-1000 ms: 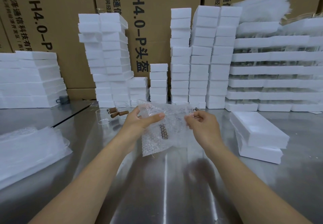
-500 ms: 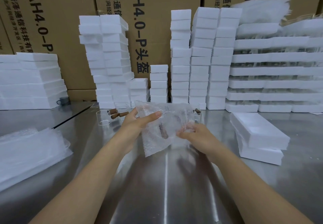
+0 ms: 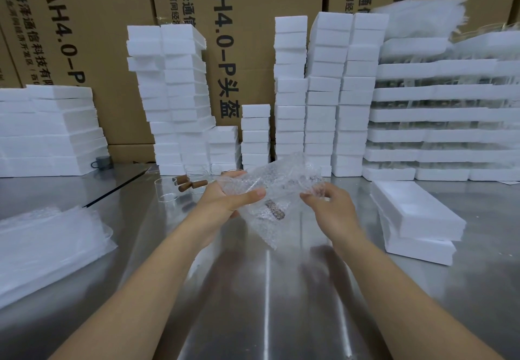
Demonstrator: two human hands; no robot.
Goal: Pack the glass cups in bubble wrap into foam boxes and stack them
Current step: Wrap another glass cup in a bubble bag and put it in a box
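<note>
Could slip out and crack on the steel table (image 3: 267, 289) directly below, given how loosely the bubble wrap (image 3: 284, 179) sits around the glass cup (image 3: 275, 210). Held in mid-air by hands set apart: left hand (image 3: 228, 199) pinching one side, thumb flat across the wrap; right hand (image 3: 329, 207) curled round the other end. Beyond, waiting: bare cups (image 3: 166, 189), foam boxes (image 3: 416, 213), tall white stacks (image 3: 326, 92).

Inside crumpled clear bubble wrap (image 3: 284, 185), the brown-handled glass cup (image 3: 274, 210) is blurred, its outline unclear. At 9 o'clock, the white bubble-wrap pile (image 3: 47, 247) is cut off.
</note>
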